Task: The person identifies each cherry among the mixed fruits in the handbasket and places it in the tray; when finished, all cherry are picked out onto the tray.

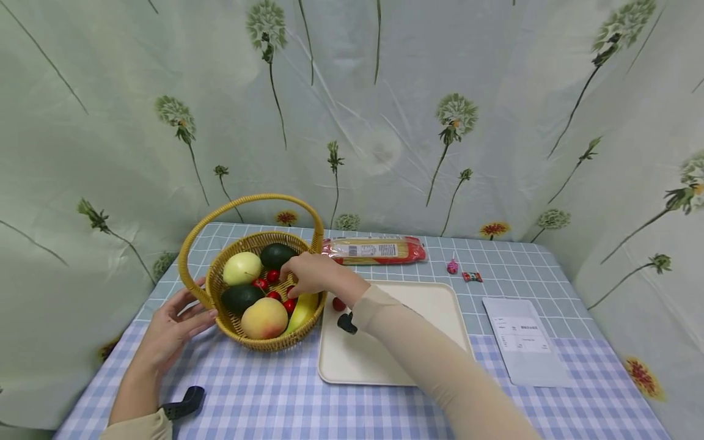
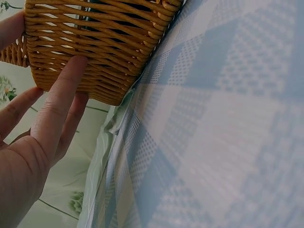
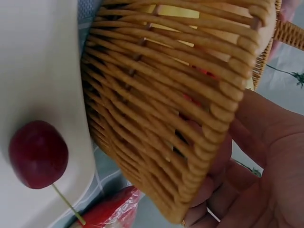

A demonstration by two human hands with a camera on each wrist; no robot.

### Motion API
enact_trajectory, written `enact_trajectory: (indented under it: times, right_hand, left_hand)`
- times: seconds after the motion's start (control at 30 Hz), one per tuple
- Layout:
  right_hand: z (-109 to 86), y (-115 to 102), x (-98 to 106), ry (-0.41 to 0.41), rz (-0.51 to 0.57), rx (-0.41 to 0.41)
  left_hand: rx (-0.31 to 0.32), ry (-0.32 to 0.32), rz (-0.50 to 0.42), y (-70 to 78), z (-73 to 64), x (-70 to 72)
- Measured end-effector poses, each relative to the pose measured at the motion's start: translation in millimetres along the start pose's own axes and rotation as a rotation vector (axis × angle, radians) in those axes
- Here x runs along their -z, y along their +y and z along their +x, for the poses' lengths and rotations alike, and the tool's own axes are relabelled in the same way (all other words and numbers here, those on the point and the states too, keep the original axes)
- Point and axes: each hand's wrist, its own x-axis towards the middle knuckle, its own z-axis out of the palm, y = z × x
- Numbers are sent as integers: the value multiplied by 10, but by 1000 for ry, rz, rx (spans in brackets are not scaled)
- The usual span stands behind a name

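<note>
A pale green curtain printed with dandelions (image 1: 385, 146) hangs behind a table spread with a blue-and-white checked cloth (image 1: 264, 397). On its left side stands a round, golden-brown woven basket with a tall arched handle (image 1: 258, 344), holding shiny red cherries (image 1: 273, 276), a pink-blushed yellow peach (image 1: 265, 318), a round yellow-green fruit (image 1: 242, 269), two dark green oval fruits (image 1: 242, 299) and a curved yellow fruit (image 1: 302, 313). The left hand (image 1: 178, 321) rests spread fingers against the basket's outer wall. The right hand (image 1: 310, 273) reaches over the rim, fingers bent down beside the cherries; whether it grips one cannot be told. Just beside the basket, a cream rectangular tray (image 1: 379, 366) bears a dark red stemmed cherry (image 3: 39, 154).
</note>
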Motion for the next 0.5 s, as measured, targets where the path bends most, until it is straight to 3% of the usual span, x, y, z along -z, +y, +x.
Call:
enact_trajectory:
  times: [0.2,0.5]
  right_hand:
    - [69,-53,-14,-36,-60,-26]
    - [145,-81,-25,-90,-73,-40]
  left_hand:
    - [-2,6,-30,5,4,-10]
    - [-55,12,-93,-4,-23,-20]
